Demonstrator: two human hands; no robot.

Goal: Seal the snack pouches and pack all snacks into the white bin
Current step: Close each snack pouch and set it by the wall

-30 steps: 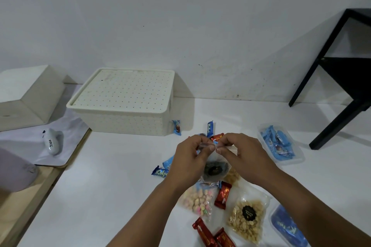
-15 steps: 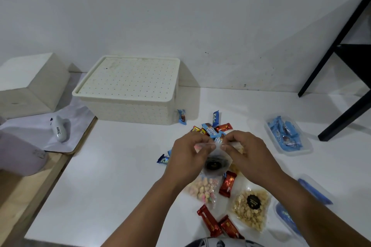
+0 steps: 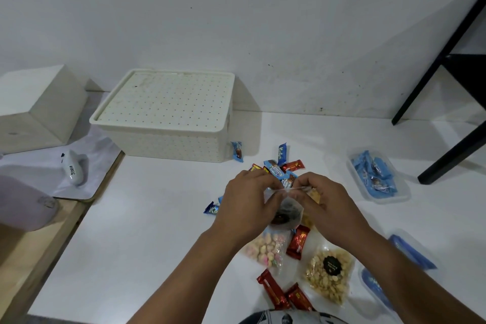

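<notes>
My left hand (image 3: 247, 205) and my right hand (image 3: 326, 205) both pinch the top edge of a clear snack pouch (image 3: 288, 212) with a dark label, held above the table. The white bin (image 3: 168, 118) stands at the back left with its perforated lid on. Beneath my hands lie a pouch of pastel candies (image 3: 265, 247), a pouch of pale nuts (image 3: 330, 271), red bars (image 3: 298, 241) and blue wrapped sweets (image 3: 274, 168). A clear pouch of blue sweets (image 3: 376, 173) lies to the right.
A black table leg (image 3: 452, 155) stands at the far right. Blue-lidded clear containers (image 3: 410, 250) lie at the right front. On the left are a wooden ledge, a white box (image 3: 36, 108), a small white device (image 3: 73, 168) and a lilac object (image 3: 21, 202).
The view has tilted down and shifted slightly. My hands still hold the same pouch by its top edge, with the fingers worked along the seal.
</notes>
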